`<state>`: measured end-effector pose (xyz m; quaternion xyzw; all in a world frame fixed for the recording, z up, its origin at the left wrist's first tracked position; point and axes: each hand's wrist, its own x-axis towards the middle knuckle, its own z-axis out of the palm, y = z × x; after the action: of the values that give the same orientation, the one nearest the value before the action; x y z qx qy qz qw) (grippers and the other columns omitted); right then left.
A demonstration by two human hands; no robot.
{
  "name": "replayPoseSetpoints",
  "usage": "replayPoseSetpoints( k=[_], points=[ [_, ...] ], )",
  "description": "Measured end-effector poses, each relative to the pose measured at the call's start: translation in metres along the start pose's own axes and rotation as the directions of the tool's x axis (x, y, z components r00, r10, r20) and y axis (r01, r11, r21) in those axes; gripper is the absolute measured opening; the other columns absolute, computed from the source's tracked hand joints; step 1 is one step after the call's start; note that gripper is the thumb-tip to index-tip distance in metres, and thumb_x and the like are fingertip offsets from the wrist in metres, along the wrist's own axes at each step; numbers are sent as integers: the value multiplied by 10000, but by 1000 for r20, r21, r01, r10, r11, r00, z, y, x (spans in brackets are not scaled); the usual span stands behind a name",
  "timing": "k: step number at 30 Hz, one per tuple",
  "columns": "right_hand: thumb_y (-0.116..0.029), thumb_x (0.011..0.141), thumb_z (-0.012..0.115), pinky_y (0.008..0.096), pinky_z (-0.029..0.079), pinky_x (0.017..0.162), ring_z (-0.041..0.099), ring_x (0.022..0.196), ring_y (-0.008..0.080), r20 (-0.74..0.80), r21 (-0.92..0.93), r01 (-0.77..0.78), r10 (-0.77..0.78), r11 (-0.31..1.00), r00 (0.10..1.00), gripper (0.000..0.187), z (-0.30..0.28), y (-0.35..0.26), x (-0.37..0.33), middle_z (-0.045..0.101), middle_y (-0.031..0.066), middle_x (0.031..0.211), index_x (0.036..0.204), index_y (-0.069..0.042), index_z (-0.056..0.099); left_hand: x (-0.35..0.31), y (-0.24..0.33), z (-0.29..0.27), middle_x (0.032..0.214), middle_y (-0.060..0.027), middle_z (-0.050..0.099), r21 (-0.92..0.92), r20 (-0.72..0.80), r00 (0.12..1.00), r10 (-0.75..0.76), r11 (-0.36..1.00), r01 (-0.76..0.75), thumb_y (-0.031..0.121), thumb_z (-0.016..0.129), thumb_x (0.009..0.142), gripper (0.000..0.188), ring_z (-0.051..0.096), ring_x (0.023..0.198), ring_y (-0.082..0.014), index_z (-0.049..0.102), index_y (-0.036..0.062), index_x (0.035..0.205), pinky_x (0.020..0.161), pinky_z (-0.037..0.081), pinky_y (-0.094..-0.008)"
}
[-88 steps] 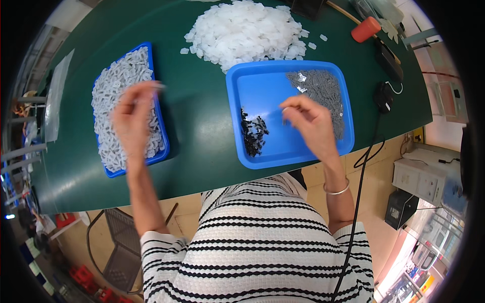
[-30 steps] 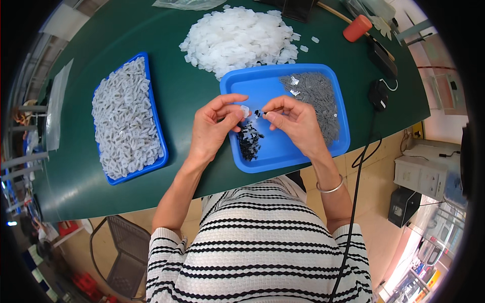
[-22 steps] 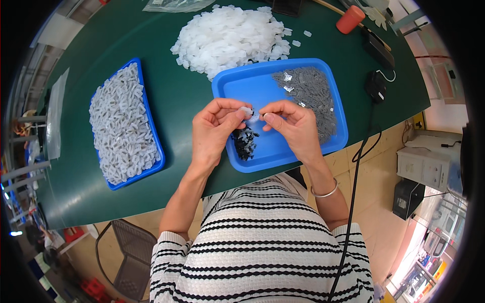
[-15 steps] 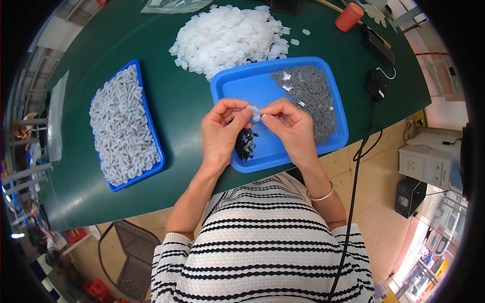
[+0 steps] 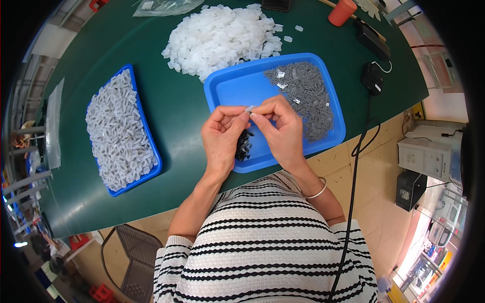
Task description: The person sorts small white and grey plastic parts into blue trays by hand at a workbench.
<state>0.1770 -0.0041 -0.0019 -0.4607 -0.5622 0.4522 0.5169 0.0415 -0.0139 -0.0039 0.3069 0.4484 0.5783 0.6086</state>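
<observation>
Over a blue tray [image 5: 222, 91], my left hand [image 5: 222, 139] and my right hand [image 5: 282, 134] meet fingertip to fingertip. Between them is a small translucent white plastic piece [image 5: 249, 108], pinched by both hands and mostly covered by the fingers. Many small grey flat pieces [image 5: 308, 96] lie in the tray's right part, with a few shiny bits on top. Beside my left hand, a small heap of black pieces [image 5: 244, 146] lies at the tray's near left. Behind the tray spreads a big pile of translucent white pieces [image 5: 217, 40].
A second blue tray [image 5: 144, 121] at the left is heaped with whitish-grey pieces [image 5: 118, 131]. A red-headed mallet [image 5: 342, 12], a black adapter [image 5: 372, 78] and a clear plastic bag [image 5: 164, 7] lie on the green table [image 5: 177, 101]. A black cable [image 5: 353, 182] hangs at the right.
My fingertips have closed in around the white piece, and less of it shows. My right hand has shifted slightly left and tilted. The whole view has shifted a little.
</observation>
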Motion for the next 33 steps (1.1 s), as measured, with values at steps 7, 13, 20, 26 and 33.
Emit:
replayPoseSetpoints(
  k=[7, 13, 20, 26, 33],
  points=[
    [3, 875, 654, 205, 452, 703, 525, 773, 58, -19, 30, -25, 25, 999, 1000, 48, 1, 3, -1, 566, 24, 897, 893, 19, 612, -2, -1, 0, 929, -81, 678, 27, 15, 999, 47, 998, -48, -12, 658, 878, 88, 625, 790, -84, 625, -22, 959, 746, 523, -219],
    [1, 837, 683, 225, 468, 625, 522, 695, 58, 16, 124, -84, 83, 989, 996, 144, -5, 7, 4, 590, 32, 863, 946, 14, 590, -4, 0, 1, 971, -102, 672, 46, 51, 994, 94, 994, -96, -34, 637, 884, 75, 628, 860, -102, 612, -32, 955, 805, 518, -227],
    [27, 840, 683, 203, 470, 754, 518, 841, 64, 111, 273, -210, 186, 939, 976, 227, -12, 1, 7, 548, 21, 921, 1035, 15, 567, -1, 3, -2, 988, -101, 658, 105, 128, 986, 109, 987, -122, -41, 631, 884, 110, 622, 886, -108, 597, -46, 989, 809, 524, -233],
    [46, 836, 660, 203, 465, 746, 515, 830, 59, 149, 237, -169, 136, 957, 979, 340, -13, -4, 7, 535, 16, 902, 1143, 4, 519, 4, 5, -12, 956, -80, 654, 137, 196, 981, 8, 990, -36, -23, 652, 875, 123, 625, 837, -106, 607, -36, 989, 766, 535, -227],
    [49, 842, 647, 195, 450, 731, 511, 812, 54, 228, 326, -229, 159, 917, 960, 383, -15, -3, 6, 541, 16, 890, 1188, -6, 493, 3, 8, -13, 951, -75, 671, 120, 194, 978, -74, 991, 52, -8, 660, 874, 173, 633, 813, -100, 629, -43, 1040, 759, 539, -227]
  ],
)
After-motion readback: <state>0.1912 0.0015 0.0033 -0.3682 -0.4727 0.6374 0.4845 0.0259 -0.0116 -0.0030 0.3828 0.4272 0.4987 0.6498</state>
